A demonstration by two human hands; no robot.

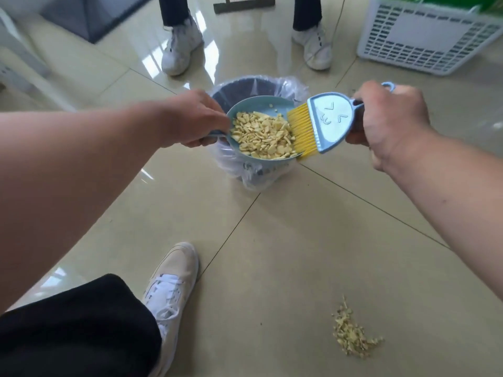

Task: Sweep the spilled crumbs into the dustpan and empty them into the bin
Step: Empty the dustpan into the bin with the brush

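Observation:
My left hand (194, 118) grips the handle of a light blue dustpan (253, 106), held over the bin (245, 89). The pan is loaded with pale yellow crumbs (262, 137). My right hand (389, 118) grips the handle of a small blue brush (330, 119); its yellow bristles (300, 130) touch the pan's right edge and the crumbs. The bin is dark, lined with a clear plastic bag (254, 175), and stands on the tiled floor. A small heap of crumbs (352, 334) lies on the floor at the lower right.
Another person's legs and white shoes (181, 47) stand just behind the bin. A white plastic basket (424, 36) sits at the back right, a dark mat (95, 14) at the back left. My own shoe (170, 284) and dark trouser leg are at the lower left.

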